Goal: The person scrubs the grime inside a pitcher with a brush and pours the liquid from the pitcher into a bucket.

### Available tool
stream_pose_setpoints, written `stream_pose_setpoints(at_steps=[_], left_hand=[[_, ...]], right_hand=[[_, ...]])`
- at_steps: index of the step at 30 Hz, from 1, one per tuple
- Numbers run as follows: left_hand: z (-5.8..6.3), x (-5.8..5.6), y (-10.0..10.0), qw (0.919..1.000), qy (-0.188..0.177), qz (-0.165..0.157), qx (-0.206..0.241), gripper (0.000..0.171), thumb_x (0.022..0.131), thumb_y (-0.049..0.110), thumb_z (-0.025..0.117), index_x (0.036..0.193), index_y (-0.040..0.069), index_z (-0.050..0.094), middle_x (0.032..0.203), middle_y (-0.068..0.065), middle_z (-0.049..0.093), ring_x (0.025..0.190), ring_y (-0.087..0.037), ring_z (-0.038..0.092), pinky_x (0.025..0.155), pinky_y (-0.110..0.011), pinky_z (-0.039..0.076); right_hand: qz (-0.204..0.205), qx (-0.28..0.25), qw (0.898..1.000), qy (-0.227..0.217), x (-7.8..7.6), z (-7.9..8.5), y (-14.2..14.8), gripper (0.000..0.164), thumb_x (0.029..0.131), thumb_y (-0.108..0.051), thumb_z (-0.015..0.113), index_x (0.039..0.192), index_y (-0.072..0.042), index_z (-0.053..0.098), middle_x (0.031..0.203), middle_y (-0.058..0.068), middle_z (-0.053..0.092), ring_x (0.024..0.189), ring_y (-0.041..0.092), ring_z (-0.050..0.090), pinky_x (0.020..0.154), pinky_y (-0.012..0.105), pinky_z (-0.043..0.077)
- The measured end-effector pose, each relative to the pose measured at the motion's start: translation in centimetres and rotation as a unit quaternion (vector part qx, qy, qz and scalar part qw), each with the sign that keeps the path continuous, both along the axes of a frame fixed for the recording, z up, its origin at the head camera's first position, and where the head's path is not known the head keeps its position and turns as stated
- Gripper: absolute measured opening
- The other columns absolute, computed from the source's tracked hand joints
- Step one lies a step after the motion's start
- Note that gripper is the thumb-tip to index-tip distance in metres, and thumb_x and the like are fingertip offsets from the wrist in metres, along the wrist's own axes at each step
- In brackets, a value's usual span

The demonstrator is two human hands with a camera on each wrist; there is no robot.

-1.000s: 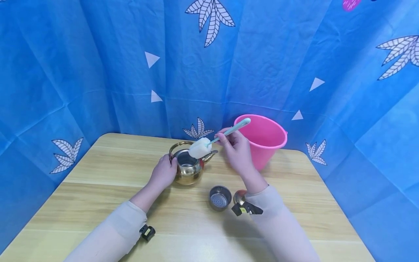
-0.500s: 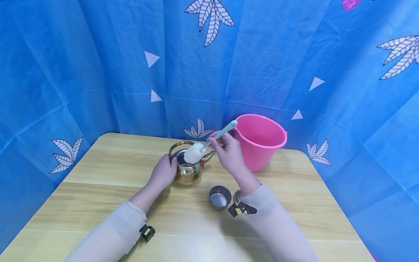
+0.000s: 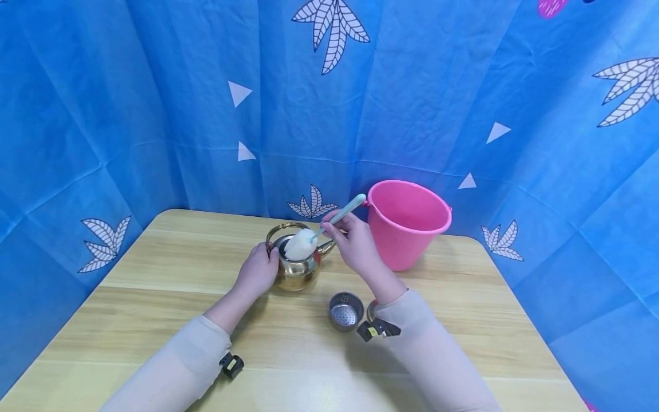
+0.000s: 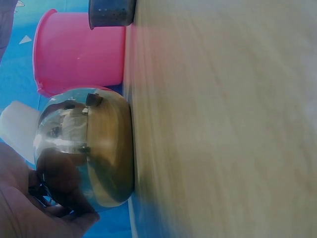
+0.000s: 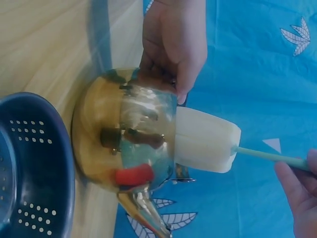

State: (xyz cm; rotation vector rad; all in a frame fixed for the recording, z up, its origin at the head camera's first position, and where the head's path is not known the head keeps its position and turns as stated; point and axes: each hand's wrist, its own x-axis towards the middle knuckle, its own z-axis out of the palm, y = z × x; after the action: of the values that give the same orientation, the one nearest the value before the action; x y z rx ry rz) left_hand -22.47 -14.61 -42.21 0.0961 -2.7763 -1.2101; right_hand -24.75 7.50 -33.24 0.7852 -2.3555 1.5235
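Note:
A gold metal teapot (image 3: pixel 297 276) stands upright and lidless on the table, its spout to the right. My left hand (image 3: pixel 257 271) grips it on the left side, where the raised handle (image 3: pixel 278 228) meets the body. In my right hand (image 3: pixel 355 240) I pinch the mint-green stem of a bottle brush (image 5: pixel 270 156) with a white sponge head (image 5: pixel 205 141). The sponge's lower end is at the teapot's mouth and hidden by the rim in the right wrist view; most of the sponge shows outside.
A pink bucket (image 3: pixel 407 243) stands behind my right hand. Nearer me sits a perforated metal strainer (image 3: pixel 345 312). A small round metal piece (image 3: pixel 371 311) is mostly hidden by my right sleeve. A blue curtain (image 3: pixel 309 114) closes off the table's back and sides.
My right hand has moved left and down with the bottle brush, bringing the sponge from above the teapot's spout side to its mouth. My left hand and the teapot have stayed put.

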Motion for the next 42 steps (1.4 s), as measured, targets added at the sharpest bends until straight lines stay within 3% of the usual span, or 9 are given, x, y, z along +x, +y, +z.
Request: stream_pose_setpoints(at_steps=[4, 10, 19, 32, 37, 42], left_hand=[[-0.1, 0.0, 0.0, 1.0000, 0.002, -0.001, 0.002, 0.047, 0.107, 0.026, 0.034, 0.130, -0.014, 0.046, 0.126, -0.032, 0.053, 0.123, -0.047, 0.052, 0.103, -0.058, 0.042], [0.0, 0.0, 0.1, 1.0000, 0.000, -0.004, 0.002, 0.048, 0.107, 0.027, 0.034, 0.130, -0.014, 0.046, 0.127, -0.032, 0.053, 0.123, -0.048, 0.052, 0.102, -0.058, 0.042], [0.1, 0.1, 0.1, 1.0000, -0.008, -0.002, 0.001, 0.050, 0.108, 0.028, 0.033, 0.133, -0.014, 0.044, 0.130, -0.033, 0.051, 0.125, -0.048, 0.050, 0.104, -0.058, 0.041], [0.1, 0.1, 0.0, 1.0000, -0.006, -0.005, 0.000, 0.053, 0.107, 0.027, 0.033, 0.138, -0.016, 0.041, 0.135, -0.034, 0.049, 0.129, -0.049, 0.047, 0.107, -0.058, 0.038], [0.1, 0.2, -0.1, 0.9999, -0.009, -0.005, 0.002, 0.055, 0.107, 0.029, 0.032, 0.138, -0.016, 0.041, 0.135, -0.034, 0.049, 0.129, -0.049, 0.047, 0.107, -0.058, 0.039], [0.1, 0.1, -0.1, 0.9999, -0.010, -0.005, 0.003, 0.054, 0.107, 0.028, 0.032, 0.138, -0.016, 0.041, 0.134, -0.034, 0.049, 0.128, -0.049, 0.048, 0.107, -0.058, 0.039]], right_hand=[[0.003, 0.014, 1.000, -0.002, 0.0, -0.2, -0.2, 0.011, 0.098, -0.009, 0.063, 0.105, 0.000, 0.066, 0.096, 0.012, 0.072, 0.089, 0.029, 0.073, 0.080, 0.027, 0.059], [0.040, 0.017, 0.999, -0.014, 0.1, -0.3, -0.4, 0.016, 0.102, -0.011, 0.056, 0.109, 0.001, 0.065, 0.101, 0.014, 0.070, 0.096, 0.030, 0.073, 0.081, 0.027, 0.058], [0.071, -0.056, 0.994, -0.055, -0.3, -0.9, -1.0, 0.016, 0.100, -0.007, 0.059, 0.109, 0.006, 0.065, 0.105, 0.021, 0.068, 0.100, 0.031, 0.070, 0.083, 0.029, 0.058], [0.070, -0.081, 0.989, -0.101, -0.7, -1.7, -1.8, 0.018, 0.099, -0.005, 0.059, 0.110, 0.008, 0.065, 0.108, 0.025, 0.067, 0.102, 0.037, 0.069, 0.084, 0.031, 0.058], [0.067, -0.069, 0.989, -0.114, -0.2, -1.1, -2.2, 0.018, 0.100, -0.001, 0.056, 0.111, 0.012, 0.062, 0.112, 0.030, 0.065, 0.107, 0.041, 0.066, 0.086, 0.031, 0.057], [0.070, -0.068, 0.989, -0.112, 0.4, -0.7, -2.6, 0.017, 0.099, 0.002, 0.056, 0.109, 0.015, 0.061, 0.110, 0.033, 0.064, 0.106, 0.045, 0.066, 0.088, 0.038, 0.057]])
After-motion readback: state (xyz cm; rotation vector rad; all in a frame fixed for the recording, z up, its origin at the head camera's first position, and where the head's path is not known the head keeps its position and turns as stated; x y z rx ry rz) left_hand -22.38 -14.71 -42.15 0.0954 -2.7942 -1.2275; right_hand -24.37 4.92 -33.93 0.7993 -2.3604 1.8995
